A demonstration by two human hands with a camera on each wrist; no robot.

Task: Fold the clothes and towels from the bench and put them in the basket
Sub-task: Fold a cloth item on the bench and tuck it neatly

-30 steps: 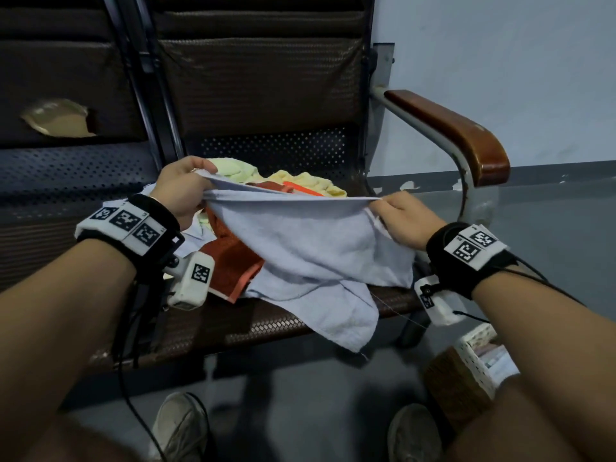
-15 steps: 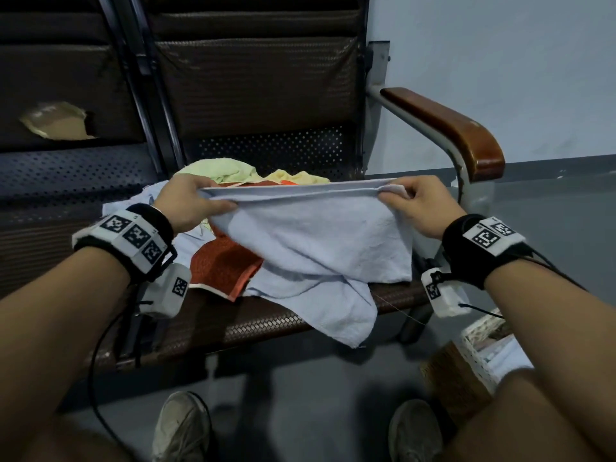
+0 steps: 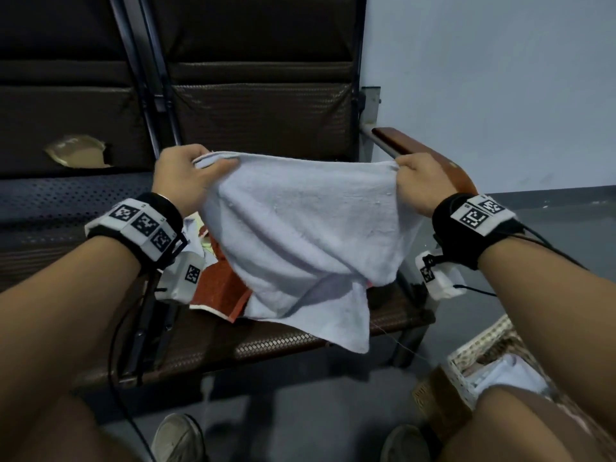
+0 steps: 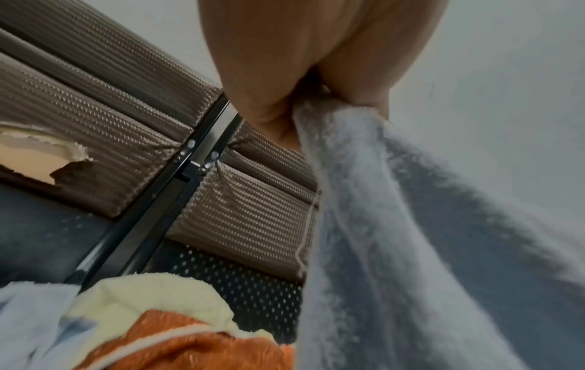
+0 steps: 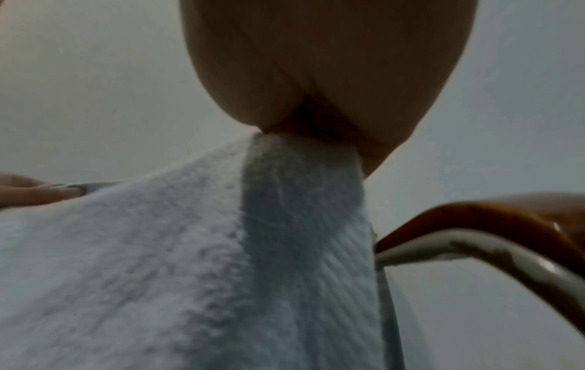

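While my left hand (image 3: pixel 186 176) and right hand (image 3: pixel 421 181) each pinch a top corner of the pale blue towel (image 3: pixel 300 235), it hangs over the bench (image 3: pixel 266 341), lower edge trailing; mid-fold, next bring corners together, then basket (image 3: pixel 466 355) at right

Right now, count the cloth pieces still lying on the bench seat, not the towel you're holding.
3 visible: an orange towel under the held pale towel, a yellow cloth behind it, and a light blue piece on the left. More may be hidden underneath.
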